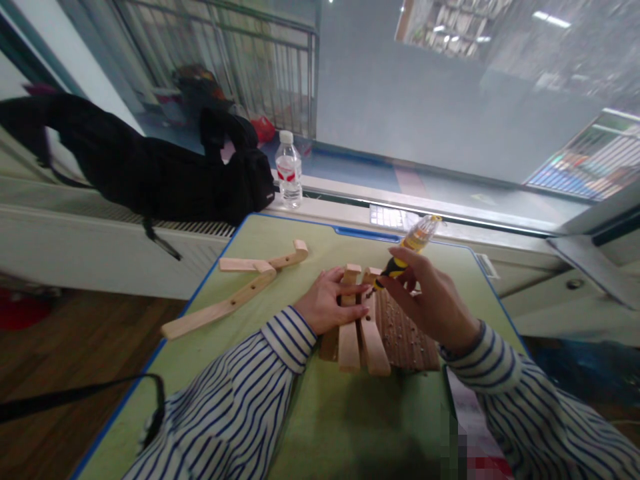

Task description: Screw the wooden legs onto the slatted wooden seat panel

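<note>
Striped sleeves lie nearest; our left hand, spread, probably steadies wooden pieces while our right hand pinches a screwdriver.

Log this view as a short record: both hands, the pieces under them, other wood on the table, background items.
Left hand: fingers across two bent wooden pieces
Right hand: gripping a yellow-and-black screwdriver, tip by the right-hand piece; contact unclear
Under the pieces: brown, studded board
Other wood: two similar bent pieces, left on the green table
Background: water bottle, black bag
</note>
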Available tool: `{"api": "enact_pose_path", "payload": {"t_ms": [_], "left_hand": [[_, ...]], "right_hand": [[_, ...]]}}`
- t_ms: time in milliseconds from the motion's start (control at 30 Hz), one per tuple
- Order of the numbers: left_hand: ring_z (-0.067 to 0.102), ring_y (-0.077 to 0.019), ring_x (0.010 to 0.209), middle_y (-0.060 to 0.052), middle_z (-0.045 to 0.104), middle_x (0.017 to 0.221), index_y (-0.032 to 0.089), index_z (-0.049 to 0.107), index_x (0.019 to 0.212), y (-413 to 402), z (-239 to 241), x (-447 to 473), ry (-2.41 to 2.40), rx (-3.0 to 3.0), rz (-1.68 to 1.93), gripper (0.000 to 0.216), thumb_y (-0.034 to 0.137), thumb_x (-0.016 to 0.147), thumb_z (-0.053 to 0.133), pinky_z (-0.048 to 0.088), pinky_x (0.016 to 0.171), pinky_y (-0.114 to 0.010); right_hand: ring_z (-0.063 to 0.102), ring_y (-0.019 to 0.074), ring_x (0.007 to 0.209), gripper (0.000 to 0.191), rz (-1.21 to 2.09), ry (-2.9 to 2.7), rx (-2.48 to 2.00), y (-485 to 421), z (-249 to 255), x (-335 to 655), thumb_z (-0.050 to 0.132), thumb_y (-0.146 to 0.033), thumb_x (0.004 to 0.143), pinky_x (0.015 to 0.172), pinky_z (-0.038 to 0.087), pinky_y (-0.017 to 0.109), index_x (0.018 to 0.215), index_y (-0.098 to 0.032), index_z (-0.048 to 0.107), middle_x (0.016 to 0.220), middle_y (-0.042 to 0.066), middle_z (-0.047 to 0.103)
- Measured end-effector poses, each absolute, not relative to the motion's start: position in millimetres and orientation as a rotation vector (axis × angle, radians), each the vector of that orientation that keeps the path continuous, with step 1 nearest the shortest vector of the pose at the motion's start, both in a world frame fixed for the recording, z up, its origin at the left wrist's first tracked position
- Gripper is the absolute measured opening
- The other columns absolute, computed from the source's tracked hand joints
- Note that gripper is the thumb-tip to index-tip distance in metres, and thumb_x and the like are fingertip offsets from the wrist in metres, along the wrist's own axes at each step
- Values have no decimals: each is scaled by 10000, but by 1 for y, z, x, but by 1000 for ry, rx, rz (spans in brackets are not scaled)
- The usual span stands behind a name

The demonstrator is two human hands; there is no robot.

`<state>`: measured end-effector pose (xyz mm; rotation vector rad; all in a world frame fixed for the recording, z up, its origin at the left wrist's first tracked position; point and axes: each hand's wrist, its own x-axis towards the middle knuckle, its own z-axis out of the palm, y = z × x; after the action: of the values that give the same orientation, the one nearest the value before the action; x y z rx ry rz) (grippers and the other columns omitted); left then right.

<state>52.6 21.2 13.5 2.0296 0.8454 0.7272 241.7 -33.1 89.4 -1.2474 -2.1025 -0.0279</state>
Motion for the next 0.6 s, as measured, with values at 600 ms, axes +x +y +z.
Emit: {"api": "enact_pose_path", "payload": {"t_ms": [600], "left_hand": [[421,-271,1198,-66,494,1270,248,655,1082,19,15,53,862,2051,747,436,440,691,673,301,1053,-427]], "right_hand": [[548,108,572,407,-40,-2135,-1304,-36,93,242,498,-327,865,529,440,253,1235,-182,410,800,30,624]]}}
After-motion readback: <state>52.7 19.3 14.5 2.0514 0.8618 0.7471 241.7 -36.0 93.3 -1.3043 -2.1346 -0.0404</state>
